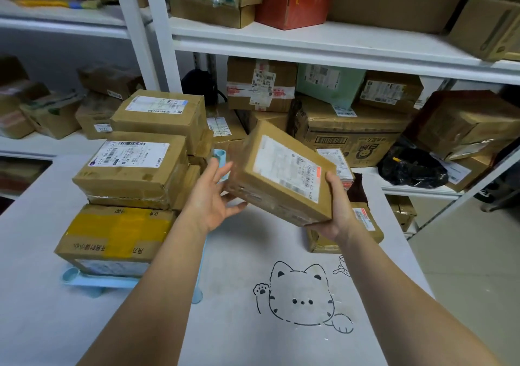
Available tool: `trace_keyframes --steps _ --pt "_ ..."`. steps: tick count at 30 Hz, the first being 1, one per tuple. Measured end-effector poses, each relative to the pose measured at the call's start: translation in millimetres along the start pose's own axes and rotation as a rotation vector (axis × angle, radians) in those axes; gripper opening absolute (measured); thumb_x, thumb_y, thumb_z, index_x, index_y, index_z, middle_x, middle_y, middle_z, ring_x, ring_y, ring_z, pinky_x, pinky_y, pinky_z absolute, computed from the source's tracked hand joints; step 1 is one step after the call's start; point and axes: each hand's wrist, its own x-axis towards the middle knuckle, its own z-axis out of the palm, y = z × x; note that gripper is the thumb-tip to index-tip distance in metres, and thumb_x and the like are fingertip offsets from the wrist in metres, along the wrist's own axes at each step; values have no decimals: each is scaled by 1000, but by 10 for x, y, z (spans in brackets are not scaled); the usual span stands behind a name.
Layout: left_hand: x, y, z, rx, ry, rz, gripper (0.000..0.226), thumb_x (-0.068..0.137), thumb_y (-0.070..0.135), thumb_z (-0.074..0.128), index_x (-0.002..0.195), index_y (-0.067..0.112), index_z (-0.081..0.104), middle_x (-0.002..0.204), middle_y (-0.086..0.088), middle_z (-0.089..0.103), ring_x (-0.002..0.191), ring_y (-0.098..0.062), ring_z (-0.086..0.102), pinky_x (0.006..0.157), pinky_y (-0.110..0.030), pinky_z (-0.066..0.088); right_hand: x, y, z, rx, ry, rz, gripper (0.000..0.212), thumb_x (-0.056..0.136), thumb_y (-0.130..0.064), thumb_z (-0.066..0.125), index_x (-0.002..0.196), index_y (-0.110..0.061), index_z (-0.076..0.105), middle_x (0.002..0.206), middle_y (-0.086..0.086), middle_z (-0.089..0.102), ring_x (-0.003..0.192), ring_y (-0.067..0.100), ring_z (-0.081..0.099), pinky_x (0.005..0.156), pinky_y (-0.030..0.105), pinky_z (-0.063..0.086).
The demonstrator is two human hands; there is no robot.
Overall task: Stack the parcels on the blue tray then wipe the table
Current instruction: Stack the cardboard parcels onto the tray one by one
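White shelving (309, 42) packed with boxes rises behind the counter (239, 332), whose cover bears a cat drawing (302, 295) near the front edge. On the counter's left side, a blue tray (92, 281) carries stacked parcels (132, 174). A cardboard parcel (281, 174) is tilted above the counter's middle. The right hand (334, 211) grips its near right corner, thumb on top; the left hand (211, 196) touches its left end with spread fingers. Another parcel (365, 225) lies by the right edge.
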Motion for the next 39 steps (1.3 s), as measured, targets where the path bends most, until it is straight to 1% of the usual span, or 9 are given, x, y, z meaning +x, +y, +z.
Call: trace_keyframes --steps 3,8,13,20,24,27,30,33,39 --pt "-57 74 140 103 -57 120 16 87 26 63 102 28 69 88 4 70 89 -17 59 71 -36 48 19 109 -90 64 -21 46 42 89 -58 43 104 -27 66 102 7 70 96 29 62 94 54 43" --pt "-139 189 289 327 -188 211 30 81 4 65 98 28 67 90 5 68 82 -12 61 72 -33 43 101 241 -73 28 -24 95 45 91 -54 46 122 -25 58 123 8 64 113 34 59 88 55 48" --pt "-161 305 292 280 -90 247 28 87 13 62 107 34 63 89 6 68 85 -12 58 78 -37 41 103 180 30 -8 25 76 36 87 -57 53 94 -27 71 100 2 72 96 23 66 68 32 54" --pt "-160 477 247 307 202 173 37 98 48 37 108 25 64 107 -5 66 95 -20 61 70 -34 53 52 54 159 -158 63 31 53 81 -62 57 108 -18 67 91 10 62 55 12 56 38 18 39" --pt "-153 450 254 353 180 131 60 83 69 47 120 24 60 115 -2 63 105 -23 59 78 -43 55 64 -60 221 -101 128 -46 38 82 -55 61 104 -24 65 92 6 67 81 18 62 71 34 52" --pt "-174 431 333 362 161 127 62 73 68 61 123 30 56 123 1 61 114 -24 56 84 -47 52 72 -128 270 -32 107 -6 45 81 -57 60 115 -26 54 117 6 60 113 27 51 103 62 32" --pt "-161 489 423 349 184 155 54 75 63 63 118 31 55 122 2 62 116 -25 55 92 -52 49 82 -200 354 39 -6 27 54 83 -61 54 124 -27 45 125 8 55 117 31 48 101 70 28" --pt "-155 727 444 297 224 234 31 80 60 59 100 36 56 109 7 64 108 -20 56 98 -52 44 142 -369 636 26 -93 -52 59 83 -63 51 130 -27 48 126 8 58 118 29 52 92 60 44" --pt "-19 1332 92 331 364 365 54 86 66 44 126 31 50 119 7 56 111 -16 48 99 -42 35 244 -614 1579 -82 -85 -212 37 89 -52 52 117 -28 53 117 4 62 105 20 57 80 38 46"
